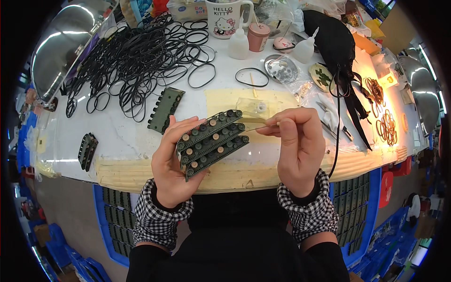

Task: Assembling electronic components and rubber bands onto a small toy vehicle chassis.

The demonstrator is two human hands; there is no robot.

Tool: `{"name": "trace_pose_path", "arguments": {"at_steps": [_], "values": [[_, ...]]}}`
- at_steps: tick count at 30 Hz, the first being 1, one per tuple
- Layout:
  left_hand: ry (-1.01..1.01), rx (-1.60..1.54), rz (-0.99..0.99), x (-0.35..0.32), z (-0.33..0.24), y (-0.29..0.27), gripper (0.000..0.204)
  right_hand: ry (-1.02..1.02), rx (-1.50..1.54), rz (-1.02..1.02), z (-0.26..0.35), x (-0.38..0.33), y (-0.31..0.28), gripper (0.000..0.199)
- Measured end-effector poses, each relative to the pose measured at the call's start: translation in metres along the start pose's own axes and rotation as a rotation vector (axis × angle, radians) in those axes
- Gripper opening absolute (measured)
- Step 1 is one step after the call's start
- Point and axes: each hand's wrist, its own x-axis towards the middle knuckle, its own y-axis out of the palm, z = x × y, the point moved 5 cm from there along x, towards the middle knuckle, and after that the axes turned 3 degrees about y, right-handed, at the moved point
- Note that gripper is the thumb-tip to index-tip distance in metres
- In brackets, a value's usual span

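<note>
Three studded green strips (213,139) are above the table (120,136), gripped by the left hand (170,177), whose fingers they partly hide; the right hand (301,148) pinches something thin (256,128) beside them, too fine to identify.

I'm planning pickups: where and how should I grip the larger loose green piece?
Probably pinch the green piece across its middle, from above: it's longer than wide, its long edges look exposed, and the left hand sits near its lower end.
</note>
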Motion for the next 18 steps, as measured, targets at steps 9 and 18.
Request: {"name": "trace_pose_path", "arguments": {"at_steps": [9, 18], "values": [[-0.03, -0.05, -0.005, -0.0004, 0.0009, 0.0013, 0.06, 0.074, 0.08, 0.052, -0.0046, -0.0026, 0.0072, 0.007], [0.01, 0.025, 0.018, 0.0013, -0.0016, 0.0002, 0.058, 0.081, 0.091, 0.017, -0.0048, -0.0027, 0.0071, 0.008]]}}
